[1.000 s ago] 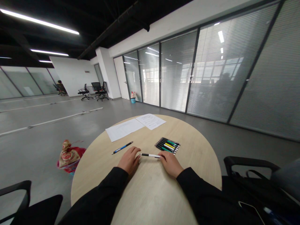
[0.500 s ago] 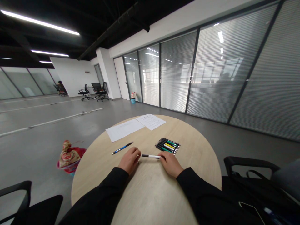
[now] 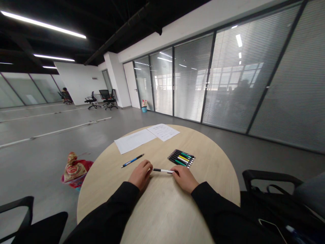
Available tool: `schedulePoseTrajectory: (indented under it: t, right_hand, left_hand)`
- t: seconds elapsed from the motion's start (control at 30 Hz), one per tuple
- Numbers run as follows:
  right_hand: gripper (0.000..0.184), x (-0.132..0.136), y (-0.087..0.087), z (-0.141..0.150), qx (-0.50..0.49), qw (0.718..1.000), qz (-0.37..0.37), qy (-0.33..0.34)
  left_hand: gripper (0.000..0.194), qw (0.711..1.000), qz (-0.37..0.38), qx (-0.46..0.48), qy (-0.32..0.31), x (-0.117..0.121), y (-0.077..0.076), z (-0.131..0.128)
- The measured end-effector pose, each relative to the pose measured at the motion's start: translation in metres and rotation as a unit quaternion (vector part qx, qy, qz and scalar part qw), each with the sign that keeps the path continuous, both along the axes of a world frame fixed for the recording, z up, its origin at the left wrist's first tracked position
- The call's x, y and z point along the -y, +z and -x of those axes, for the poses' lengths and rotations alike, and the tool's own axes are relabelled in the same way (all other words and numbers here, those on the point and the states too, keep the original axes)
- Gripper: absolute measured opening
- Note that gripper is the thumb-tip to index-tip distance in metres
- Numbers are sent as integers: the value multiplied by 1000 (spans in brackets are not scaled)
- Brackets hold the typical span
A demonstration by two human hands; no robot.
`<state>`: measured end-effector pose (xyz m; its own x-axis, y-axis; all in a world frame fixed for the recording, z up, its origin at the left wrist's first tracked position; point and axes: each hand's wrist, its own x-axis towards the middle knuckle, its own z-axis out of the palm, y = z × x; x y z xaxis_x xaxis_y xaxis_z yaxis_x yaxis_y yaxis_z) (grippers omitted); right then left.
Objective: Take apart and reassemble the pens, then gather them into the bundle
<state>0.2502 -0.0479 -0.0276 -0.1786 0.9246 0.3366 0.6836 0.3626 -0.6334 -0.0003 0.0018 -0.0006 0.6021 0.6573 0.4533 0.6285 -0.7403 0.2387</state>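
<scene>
A white pen with a dark grip (image 3: 164,170) lies sideways between my hands, just above or on the round wooden table (image 3: 203,200). My right hand (image 3: 185,178) pinches its white end between thumb and fingers. Around the dark front end curl the fingers of my left hand (image 3: 140,174), closed at the tip, which they hide. Behind my right hand is a tight row of several pens (image 3: 181,158), mostly black, with green, yellow and white ones among them. A blue and black pen (image 3: 132,160) lies alone beyond my left hand.
Two sheets of paper, a blank-looking one (image 3: 134,140) and a printed one (image 3: 164,131), lie at the table's far edge. Chairs stand at left (image 3: 45,223) and right (image 3: 271,178). On the floor at left is a bin with a red and tan bag (image 3: 74,169).
The pen's dark end has dipped slightly towards me, and my left fingers have come closer around its tip. My right hand has barely shifted. The other pens and papers stay put.
</scene>
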Motion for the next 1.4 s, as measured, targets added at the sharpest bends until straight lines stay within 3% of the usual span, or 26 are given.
schedulePoseTrajectory:
  t: [0.27, 0.4, 0.53, 0.67, 0.83, 1.1, 1.23, 1.4]
  right_hand:
    - [20, 2, 1, 1, -5, 1000, 4, -7]
    - [19, 1, 1, 0, -14, 1000, 5, -18]
    - [19, 2, 3, -1, -25, 999, -4, -34]
    - [19, 3, 6, -1, -34, 999, -8, -41]
    - [19, 3, 7, 0, -37, 998, -2, -45]
    - [20, 3, 5, 0, -33, 999, -5, -39]
    - [19, 3, 6, -1, -33, 999, -6, -41]
    - [19, 4, 7, -1, -38, 998, -8, -41]
  left_hand:
    - [16, 1000, 13, 5, 5, 3, 1, 1]
    - [21, 999, -3, 0, 44, 2, 0, 2]
    - [21, 993, -18, -68, 96, 2, 1, 2]
    - [36, 982, -7, -136, 129, 5, 1, 0]
    - [43, 982, 12, -138, 125, 8, -2, -3]
    - [35, 968, 12, -222, 115, 11, 5, -8]
    - [35, 976, 27, -186, 112, 7, 2, -5]
    - [31, 988, 100, -22, 118, -1, -4, 2]
